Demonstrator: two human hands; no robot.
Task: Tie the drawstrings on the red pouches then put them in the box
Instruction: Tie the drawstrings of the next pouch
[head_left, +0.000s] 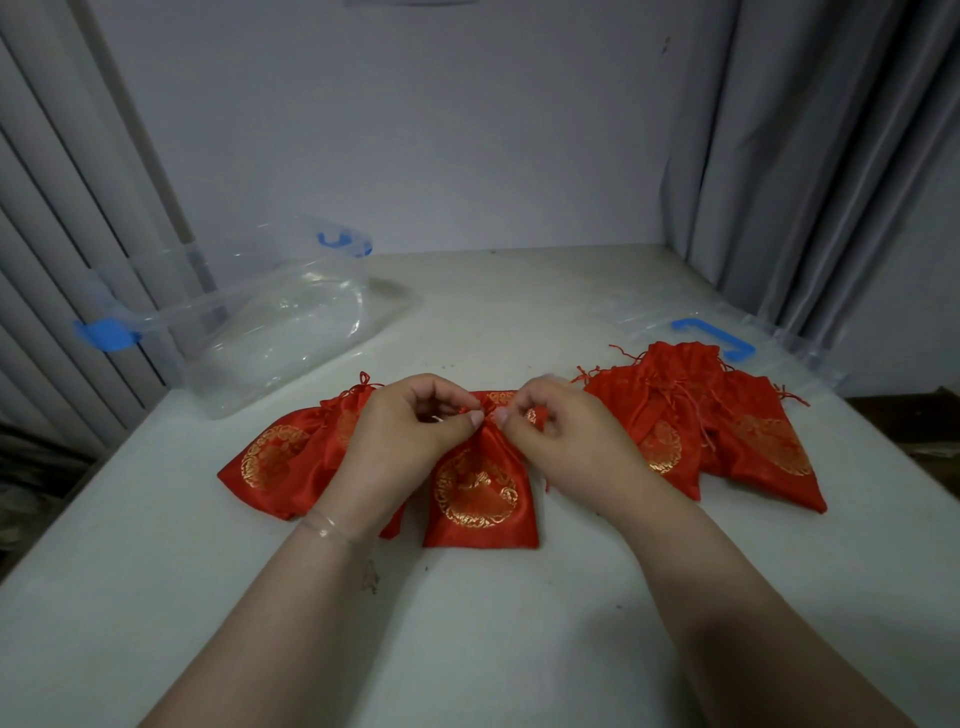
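Pinching the gathered neck of the middle red pouch (480, 488) (gold medallion up, flat on the white table (467, 623)), the left hand (410, 431) and right hand (561, 431) each grip its drawstrings; the clear box (270, 322) sits far left.

White table (519, 649) — red pouches (480, 499), clear box (270, 332), its lid (727, 338).

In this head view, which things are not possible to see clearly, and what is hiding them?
- Knot on the middle pouch: the fingertips of the left hand and right hand cover its neck, so tied or untied is unclear.
- Left pouches: the left hand hides their overlap; count uncertain.
- Right pile of pouches: they overlap; count uncertain.
- Clear box: transparent, so its edges are faint.
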